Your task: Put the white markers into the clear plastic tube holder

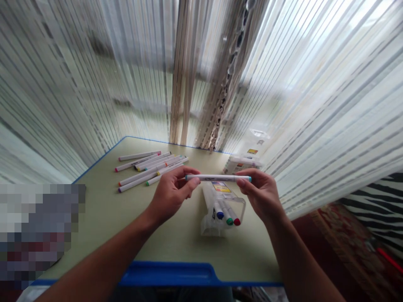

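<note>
A white marker [217, 178] with coloured ends lies level in the air above the table, held at both ends. My left hand [172, 193] pinches its left end and my right hand [262, 193] pinches its right end. Just below it a clear plastic marker case [222, 209] lies on the pale green table [126, 222], with blue, green and red marker caps showing at its open near end. To the left, several white markers [151, 167] lie side by side on the table.
A second marker pack [242, 162] stands at the table's far right by the sheer curtains [315, 105]. The table has a blue rim [170, 273] along its near edge. A blurred patch covers the lower left. Patterned rug lies to the right.
</note>
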A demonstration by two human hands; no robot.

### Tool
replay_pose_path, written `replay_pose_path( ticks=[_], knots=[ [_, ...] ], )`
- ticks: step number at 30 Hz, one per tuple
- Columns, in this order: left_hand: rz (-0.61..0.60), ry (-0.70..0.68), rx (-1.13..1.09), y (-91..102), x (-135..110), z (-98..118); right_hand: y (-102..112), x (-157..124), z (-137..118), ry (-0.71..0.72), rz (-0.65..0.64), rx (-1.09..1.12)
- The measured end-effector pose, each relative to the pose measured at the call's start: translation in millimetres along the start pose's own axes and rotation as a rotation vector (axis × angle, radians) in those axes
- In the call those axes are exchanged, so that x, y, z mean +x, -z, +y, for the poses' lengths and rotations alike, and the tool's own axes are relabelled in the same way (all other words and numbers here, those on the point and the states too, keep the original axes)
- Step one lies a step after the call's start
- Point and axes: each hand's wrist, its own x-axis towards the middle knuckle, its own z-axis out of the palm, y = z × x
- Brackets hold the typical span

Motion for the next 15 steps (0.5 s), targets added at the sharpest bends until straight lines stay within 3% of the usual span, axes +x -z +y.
replay_pose_path(
  ticks=[8, 15],
  knots=[
    [-0.072, 0.045, 0.017, 1.6, 9.0, -9.4, -15.2, -17.5, -18.2, 0.222, -0.034, -0.192],
    [-0.073, 0.065, -0.012, 2.4, 10.0, -14.0, -15.3, -16.9, -18.3, 0.226, -0.054, -0.162]
  ],
)
